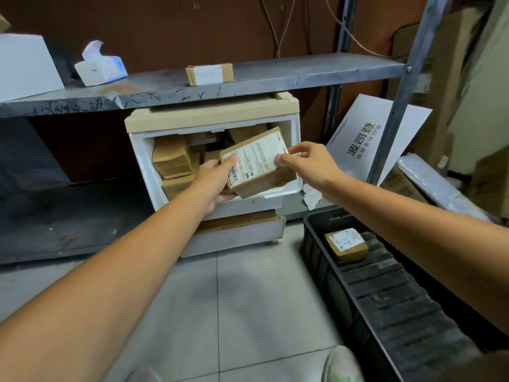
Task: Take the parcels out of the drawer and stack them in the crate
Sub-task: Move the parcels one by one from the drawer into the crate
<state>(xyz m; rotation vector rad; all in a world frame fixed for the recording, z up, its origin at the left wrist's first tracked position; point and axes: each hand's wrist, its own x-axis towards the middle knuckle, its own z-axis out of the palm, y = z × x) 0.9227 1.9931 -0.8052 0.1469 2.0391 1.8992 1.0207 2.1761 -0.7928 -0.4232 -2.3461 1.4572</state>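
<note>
I counted two hands in view, both on one parcel [256, 164]. The left hand [217, 175] gripped its lower left end, thumb on the white label and fingers curled beneath. The right hand [300, 161] pinched its upper right edge between thumb and forefinger, the other fingers loosely bent. The parcel was tilted, label up, over the front rim of the open drawer [143, 166].

Behind it in the drawer I made out at least three more brown parcels [172, 161], crowded together; an exact count I could not get, since the held one and the hands covered part of them. A second drawer [234, 237] sat below, just ajar, with something brown showing along its top.

One black crate [316, 257] stood on the floor to the right of the drawers, and one crate parcel [346, 245] lay in its far end, label up. My right forearm crossed above the crate.

One shelf parcel [210, 74] sat on the metal shelf [303, 74] above the drawers. Left of it were one tissue pack [100, 68] and one white box [24, 67]. One white printed board [366, 139] leaned behind the shelf post on the right. One shoe [343, 365] showed at the bottom edge, on the tiled floor [248, 299].
</note>
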